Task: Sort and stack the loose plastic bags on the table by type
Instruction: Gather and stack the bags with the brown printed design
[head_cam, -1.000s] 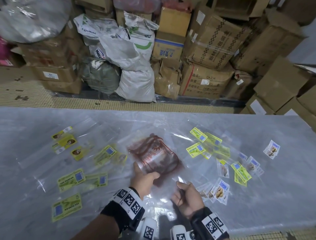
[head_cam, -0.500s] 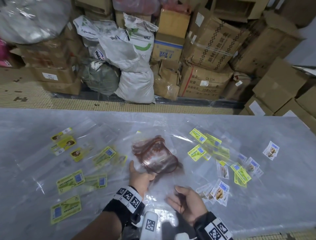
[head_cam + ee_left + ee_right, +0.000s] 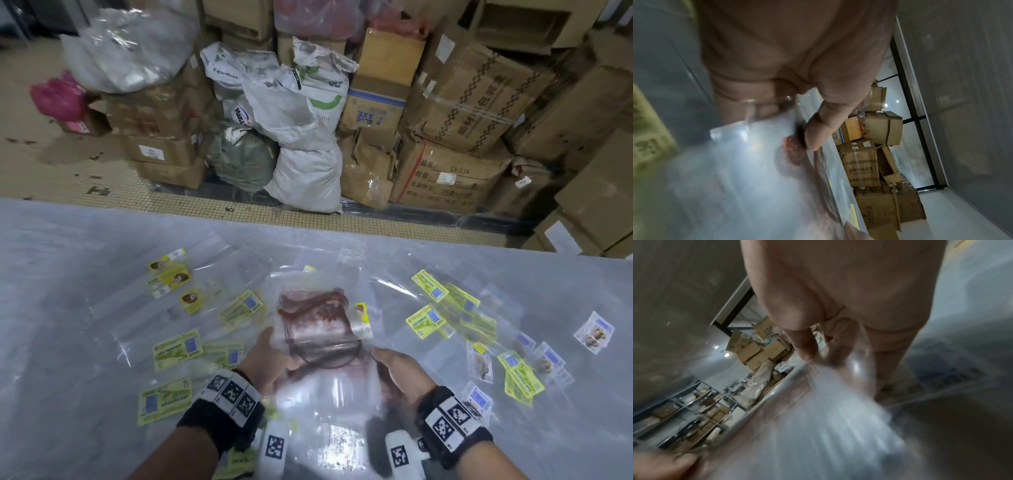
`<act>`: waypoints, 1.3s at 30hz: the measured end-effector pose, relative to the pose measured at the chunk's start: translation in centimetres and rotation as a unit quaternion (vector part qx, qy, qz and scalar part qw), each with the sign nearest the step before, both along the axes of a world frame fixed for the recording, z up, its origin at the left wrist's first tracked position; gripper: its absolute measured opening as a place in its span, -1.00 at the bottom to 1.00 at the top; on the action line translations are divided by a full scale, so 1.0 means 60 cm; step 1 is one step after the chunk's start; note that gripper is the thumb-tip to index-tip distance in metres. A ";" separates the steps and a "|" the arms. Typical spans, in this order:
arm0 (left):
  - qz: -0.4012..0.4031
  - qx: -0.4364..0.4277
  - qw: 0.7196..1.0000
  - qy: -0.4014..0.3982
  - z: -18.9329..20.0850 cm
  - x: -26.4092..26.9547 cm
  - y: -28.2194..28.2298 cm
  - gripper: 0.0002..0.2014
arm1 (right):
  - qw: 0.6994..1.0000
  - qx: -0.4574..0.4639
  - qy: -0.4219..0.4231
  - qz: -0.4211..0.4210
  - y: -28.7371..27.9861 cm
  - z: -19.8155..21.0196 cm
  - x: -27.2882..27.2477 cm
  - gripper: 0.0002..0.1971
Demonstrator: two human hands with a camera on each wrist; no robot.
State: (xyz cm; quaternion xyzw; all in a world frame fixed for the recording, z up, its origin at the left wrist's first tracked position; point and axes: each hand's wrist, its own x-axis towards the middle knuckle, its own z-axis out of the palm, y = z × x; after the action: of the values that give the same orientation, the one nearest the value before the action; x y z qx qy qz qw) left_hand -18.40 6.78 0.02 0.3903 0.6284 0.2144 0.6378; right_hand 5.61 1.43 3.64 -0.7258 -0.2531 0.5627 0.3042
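A stack of clear bags with dark red print (image 3: 317, 322) is held up over the table's middle, tilted toward me. My left hand (image 3: 270, 359) pinches its left edge, thumb on top; the left wrist view shows that thumb (image 3: 822, 129) pressed on the plastic (image 3: 760, 162). My right hand (image 3: 394, 370) grips the right edge, and its thumb (image 3: 803, 344) and fingers close on the blurred clear plastic (image 3: 828, 402). Loose clear bags with yellow-green labels (image 3: 178, 347) lie left, more yellow-green ones (image 3: 426, 320) and white-labelled ones (image 3: 594, 332) right.
The table (image 3: 68, 240) is covered in clear sheeting. Beyond its far edge stand white sacks (image 3: 301, 144) and stacked cardboard boxes (image 3: 452, 171) on a tiled floor. A pink bag (image 3: 58, 96) sits at the far left.
The red-printed bags have been lifted off the table and pulled toward me. My right hand, earlier palm-up and apart from them, now grips their right edge.
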 end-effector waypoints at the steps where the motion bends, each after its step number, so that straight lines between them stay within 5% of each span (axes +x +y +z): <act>1: 0.007 0.006 1.000 -0.001 -0.006 -0.004 0.002 -0.05 | 0.999 0.018 -0.030 0.026 0.010 0.004 -0.004 -0.84; 5: 0.029 0.024 0.999 -0.002 -0.007 -0.011 0.002 -0.32 | 0.996 0.055 -0.038 0.061 0.036 -0.006 -0.012 -0.77; 8: 0.037 0.015 0.999 0.020 -0.011 -0.010 0.005 -0.28 | 0.994 0.070 -0.038 0.076 0.038 -0.019 -0.021 -0.74; 10: 0.056 0.016 0.998 -0.003 0.004 -0.007 0.004 -0.48 | 0.994 0.072 -0.025 0.079 0.035 -0.023 -0.026 -0.70; 13: 0.061 0.022 0.998 0.011 0.002 -0.004 0.001 -0.25 | 0.996 0.072 0.016 0.054 0.024 -0.032 -0.037 -0.83; 15: 0.057 0.029 0.997 0.034 -0.012 -0.005 0.003 -0.11 | 0.997 0.062 0.028 0.046 0.017 -0.034 -0.042 -0.70; 18: 0.022 0.036 0.997 0.064 0.009 -0.003 0.002 -0.14 | 0.997 0.054 0.032 0.032 0.016 -0.031 -0.035 -0.60; 22: -0.012 0.020 0.993 0.111 0.015 -0.002 0.010 -0.21 | 0.998 0.064 0.027 0.000 0.026 -0.018 -0.034 -0.88; 25: -0.004 0.028 0.996 0.085 0.030 0.004 0.012 -0.30 | 0.998 0.061 0.019 0.008 0.036 -0.013 -0.036 -0.96; 29: 0.060 -0.009 0.998 -0.002 0.031 -0.001 0.013 -0.36 | 0.998 0.045 0.041 0.020 0.044 -0.017 -0.038 -0.80; 34: 0.093 -0.029 0.990 -0.105 0.047 -0.018 0.024 -0.80 | 0.983 0.037 0.179 -0.008 0.041 -0.008 -0.035 -0.80; 39: 0.045 -0.050 0.988 -0.138 0.074 -0.010 0.025 -0.84 | 0.960 0.033 0.273 -0.042 0.028 0.007 -0.037 -0.78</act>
State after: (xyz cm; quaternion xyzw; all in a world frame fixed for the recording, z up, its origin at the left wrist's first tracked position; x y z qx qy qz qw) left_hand -19.02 8.26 4.46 0.2959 0.5609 0.2626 0.7272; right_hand 3.42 3.14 4.08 -0.5439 -0.1482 0.7176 0.4090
